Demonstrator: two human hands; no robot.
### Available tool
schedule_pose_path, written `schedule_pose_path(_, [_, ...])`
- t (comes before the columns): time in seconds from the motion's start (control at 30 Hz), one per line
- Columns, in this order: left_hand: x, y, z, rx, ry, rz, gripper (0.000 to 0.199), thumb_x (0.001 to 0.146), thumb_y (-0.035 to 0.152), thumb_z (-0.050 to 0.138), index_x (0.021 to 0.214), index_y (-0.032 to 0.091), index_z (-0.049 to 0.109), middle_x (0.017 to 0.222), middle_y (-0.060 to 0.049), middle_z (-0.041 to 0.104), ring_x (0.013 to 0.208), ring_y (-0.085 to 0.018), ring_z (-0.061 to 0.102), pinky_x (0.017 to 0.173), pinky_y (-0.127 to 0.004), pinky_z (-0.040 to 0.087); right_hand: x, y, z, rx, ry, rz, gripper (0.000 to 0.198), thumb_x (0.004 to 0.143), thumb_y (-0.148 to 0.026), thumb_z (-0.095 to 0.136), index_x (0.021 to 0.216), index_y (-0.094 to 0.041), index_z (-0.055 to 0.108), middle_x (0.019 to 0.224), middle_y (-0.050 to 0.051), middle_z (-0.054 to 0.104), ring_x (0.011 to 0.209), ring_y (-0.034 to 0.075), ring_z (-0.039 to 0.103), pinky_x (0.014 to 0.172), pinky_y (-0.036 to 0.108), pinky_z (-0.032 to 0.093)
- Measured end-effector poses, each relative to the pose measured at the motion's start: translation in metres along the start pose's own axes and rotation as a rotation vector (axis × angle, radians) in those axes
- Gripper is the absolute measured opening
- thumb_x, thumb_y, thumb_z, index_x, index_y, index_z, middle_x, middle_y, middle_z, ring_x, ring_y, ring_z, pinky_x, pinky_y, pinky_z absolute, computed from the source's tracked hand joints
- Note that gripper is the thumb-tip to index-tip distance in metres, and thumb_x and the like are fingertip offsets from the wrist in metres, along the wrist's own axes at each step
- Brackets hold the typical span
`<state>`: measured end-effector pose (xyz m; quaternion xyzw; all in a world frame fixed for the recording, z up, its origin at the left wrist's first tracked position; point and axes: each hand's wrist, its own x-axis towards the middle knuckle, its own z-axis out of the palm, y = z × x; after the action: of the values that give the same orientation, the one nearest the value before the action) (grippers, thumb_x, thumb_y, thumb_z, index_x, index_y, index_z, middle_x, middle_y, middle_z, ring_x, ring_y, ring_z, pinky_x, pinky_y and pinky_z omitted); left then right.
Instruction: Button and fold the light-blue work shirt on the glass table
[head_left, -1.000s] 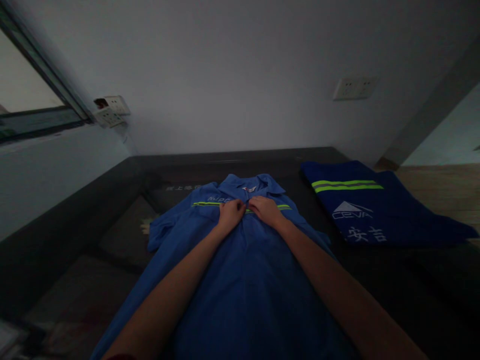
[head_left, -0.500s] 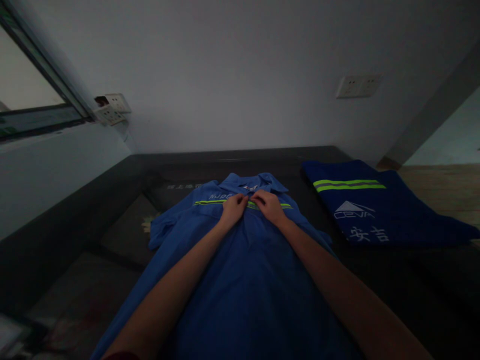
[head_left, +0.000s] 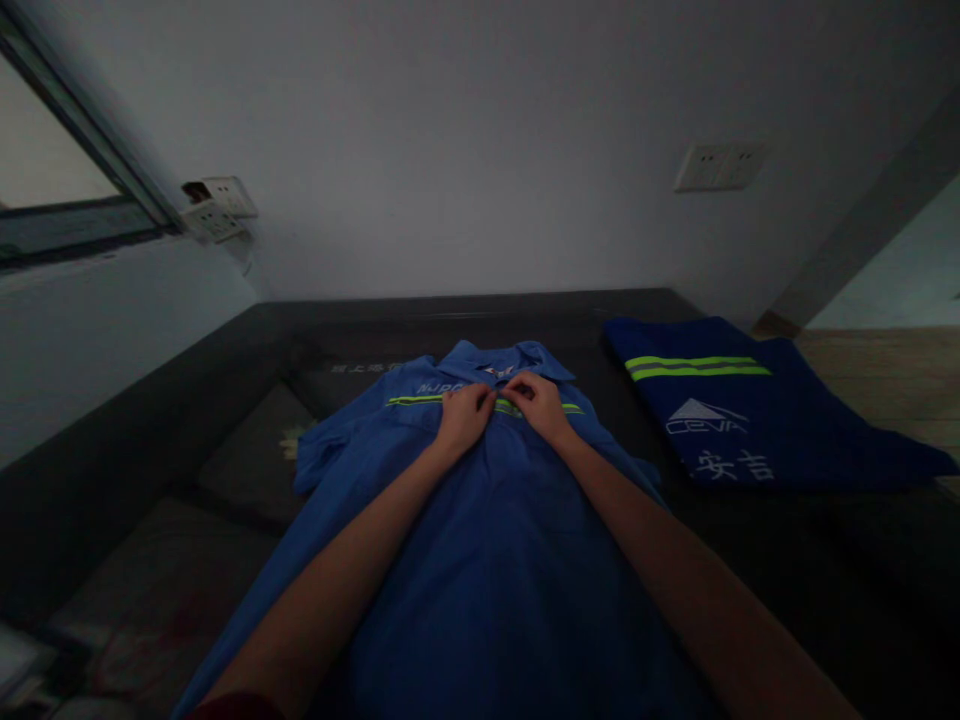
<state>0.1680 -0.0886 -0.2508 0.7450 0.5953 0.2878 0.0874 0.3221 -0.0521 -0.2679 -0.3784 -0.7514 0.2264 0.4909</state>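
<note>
I have the left hand (head_left: 463, 418) and right hand (head_left: 538, 405) nearly touching, fingers curled, each pinching the front of the shirt (head_left: 487, 560) just below its collar (head_left: 466, 358); what small part sits between the fingertips I can't make out from here. The shirt lies front up, collar away from me, on the dark table (head_left: 300, 325). To its right I see a folded garment (head_left: 697, 400), and beyond, a wall (head_left: 465, 150) with sockets (head_left: 720, 167).

- Toward three o'clock, I see a folded dark-blue garment (head_left: 787, 420) lettered CEVA.
- Beyond it, also three o'clock, pale wooden flooring (head_left: 885, 375).
- Two o'clock: a double socket (head_left: 721, 167) on the wall (head_left: 465, 150).
- Ten o'clock: paired sockets (head_left: 231, 196) beside a window (head_left: 45, 150).
</note>
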Motion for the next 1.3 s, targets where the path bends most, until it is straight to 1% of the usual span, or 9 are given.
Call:
schedule_pose_path(0.17, [-0.003, 0.002, -0.002, 0.095, 0.02, 0.046, 0.021, 0.09, 0.028, 0.045, 0.082, 0.019, 0.062, 0.085, -0.005, 0.069, 0.084, -0.021, 0.06, 0.081, -0.034, 0.033, 0.0, 0.007, 0.006, 0.126, 0.06, 0.126, 0.023, 0.076, -0.038, 0.063, 0.067, -0.017, 0.062, 0.067, 0.003, 0.063, 0.063, 0.015, 0.058, 0.061, 0.027, 0.046])
schedule_pose_path(0.27, [-0.004, 0.001, 0.0, 0.15, 0.022, 0.086, 0.021, 0.09, 0.028, 0.044, 0.081, 0.018, 0.061, 0.088, -0.006, 0.069, 0.086, -0.021, 0.06, 0.082, -0.035, 0.033, -0.001, 0.009, 0.01, 0.197, 0.047, 0.21, 0.027, 0.072, -0.043, 0.065, 0.066, -0.018, 0.06, 0.06, 0.001, 0.06, 0.053, 0.014, 0.054, 0.053, 0.026, 0.043])
schedule_pose_path(0.4, [-0.003, -0.004, 0.006, 0.037, 0.017, 0.053, 0.019, 0.089, 0.028, 0.047, 0.081, 0.018, 0.062, 0.081, -0.003, 0.068, 0.08, -0.018, 0.06, 0.078, -0.032, 0.035, -0.001, 0.01, 0.011, 0.268, 0.043, 0.307, 0.029, 0.067, -0.046, 0.067, 0.064, -0.019, 0.058, 0.056, -0.001, 0.057, 0.046, 0.013, 0.05, 0.045, 0.025, 0.04])
schedule_pose_path(0.53, [-0.002, -0.007, 0.011, -0.12, 0.06, -0.024, 0.015, 0.083, 0.029, 0.055, 0.079, 0.017, 0.062, 0.073, -0.001, 0.065, 0.072, -0.016, 0.058, 0.069, -0.027, 0.037, -0.001, 0.009, 0.009, 0.273, 0.027, 0.291, 0.026, 0.067, -0.043, 0.068, 0.065, -0.018, 0.059, 0.056, -0.001, 0.057, 0.046, 0.013, 0.05, 0.045, 0.025, 0.04])
schedule_pose_path(0.63, [-0.001, -0.009, 0.014, -0.16, 0.064, -0.048, 0.014, 0.082, 0.028, 0.055, 0.077, 0.017, 0.061, 0.07, 0.0, 0.063, 0.068, -0.014, 0.055, 0.065, -0.025, 0.036, -0.001, 0.011, 0.009, 0.295, 0.011, 0.302, 0.026, 0.067, -0.042, 0.068, 0.066, -0.018, 0.059, 0.056, -0.001, 0.057, 0.046, 0.012, 0.051, 0.044, 0.024, 0.041])
schedule_pose_path(0.87, [-0.001, -0.009, 0.014, -0.053, -0.025, -0.028, 0.015, 0.078, 0.026, 0.057, 0.066, 0.017, 0.056, 0.063, 0.002, 0.057, 0.061, -0.014, 0.051, 0.062, -0.025, 0.031, -0.002, 0.018, 0.014, 0.287, 0.004, 0.386, 0.023, 0.064, -0.039, 0.067, 0.062, -0.018, 0.059, 0.049, -0.002, 0.055, 0.042, 0.012, 0.05, 0.042, 0.024, 0.039])
schedule_pose_path(1.03, [-0.004, -0.009, 0.015, -0.038, 0.013, -0.045, 0.015, 0.078, 0.026, 0.056, 0.065, 0.018, 0.055, 0.063, 0.002, 0.057, 0.061, -0.014, 0.051, 0.062, -0.025, 0.031, -0.001, 0.018, 0.013, 0.336, -0.035, 0.431, 0.023, 0.062, -0.039, 0.069, 0.063, -0.018, 0.059, 0.048, -0.003, 0.054, 0.042, 0.012, 0.05, 0.042, 0.024, 0.04])
schedule_pose_path(1.17, [-0.004, -0.013, 0.019, -0.102, 0.039, -0.072, 0.015, 0.081, 0.026, 0.054, 0.069, 0.018, 0.056, 0.062, 0.002, 0.055, 0.06, -0.014, 0.05, 0.061, -0.025, 0.032, 0.0, 0.016, 0.011, 0.337, -0.067, 0.401, 0.026, 0.064, -0.042, 0.068, 0.064, -0.018, 0.058, 0.048, -0.003, 0.054, 0.043, 0.012, 0.051, 0.043, 0.024, 0.041])
schedule_pose_path(1.3, [-0.002, -0.018, 0.021, -0.195, 0.032, -0.049, 0.019, 0.085, 0.026, 0.048, 0.071, 0.018, 0.057, 0.062, 0.002, 0.056, 0.062, -0.014, 0.052, 0.06, -0.024, 0.034, -0.001, 0.015, 0.01, 0.303, -0.085, 0.341, 0.024, 0.067, -0.04, 0.066, 0.068, -0.018, 0.058, 0.053, -0.003, 0.054, 0.046, 0.012, 0.051, 0.044, 0.024, 0.041])
